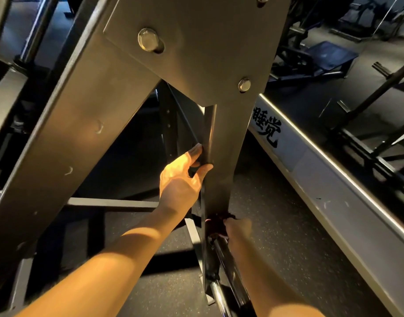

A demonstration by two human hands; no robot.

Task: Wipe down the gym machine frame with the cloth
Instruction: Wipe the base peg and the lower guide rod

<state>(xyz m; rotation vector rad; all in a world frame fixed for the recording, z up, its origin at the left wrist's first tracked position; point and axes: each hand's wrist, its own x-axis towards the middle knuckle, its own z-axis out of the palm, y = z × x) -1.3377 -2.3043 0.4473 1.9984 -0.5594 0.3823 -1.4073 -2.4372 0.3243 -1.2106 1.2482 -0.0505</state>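
On your far left, the slanted beam [59, 138] of the gym machine frame [196, 53] runs down toward the floor [276, 225]. Its grey paint shows a few scuff marks. Next to it, your left hand [180, 179] steadies you on the upright post [221, 156], with the fingers curled round its near edge and the thumb laid on the front face.

Lower on that same post, the dark cloth [216, 221] is bunched against the metal. Your right hand [238, 226] grips it just to its right, though blur and shadow hide how the fingers lie. A chrome bar [219, 296] passes just below the cloth, and a pale beam [322, 179] with black characters lies well off to your right.

You seem to be mid-wipe on the bottom stretch of the post. The next move probably calls for firm pressure as you draw the cloth along the face, working round the chrome bar. After that, shift your left hand's grip so the patch under it gets wiped too.
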